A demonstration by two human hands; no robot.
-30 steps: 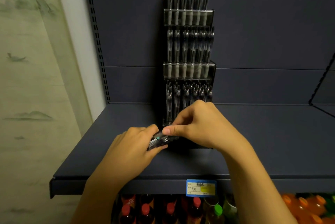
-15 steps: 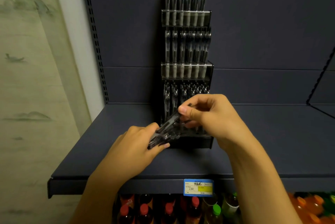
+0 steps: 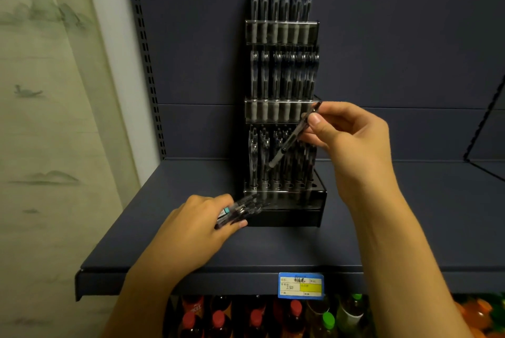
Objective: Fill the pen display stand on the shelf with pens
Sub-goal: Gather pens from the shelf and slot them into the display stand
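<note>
A tall black pen display stand [image 3: 287,212] with three tiers stands on the dark shelf [image 3: 191,244] against the back panel. Its upper two tiers are full of pens; the bottom tier holds several pens, with open holes at its right end. My right hand [image 3: 352,140] pinches a single pen [image 3: 293,136] by its upper end, tilted, tip pointing down-left in front of the bottom tier. My left hand [image 3: 196,225] rests on the shelf at the stand's front-left corner and grips a bundle of pens [image 3: 237,210].
A blue and yellow price tag [image 3: 300,285] is clipped to the shelf's front edge. Drink bottles [image 3: 257,318] with red and green caps stand on the level below. A perforated upright [image 3: 144,58] and a painted wall lie to the left. A black wire frame [image 3: 483,143] hangs at far right.
My right hand drew one pen out of the bundle in my left hand and lifted it up and to the right, in front of the bottom tier. The left hand stayed put.
</note>
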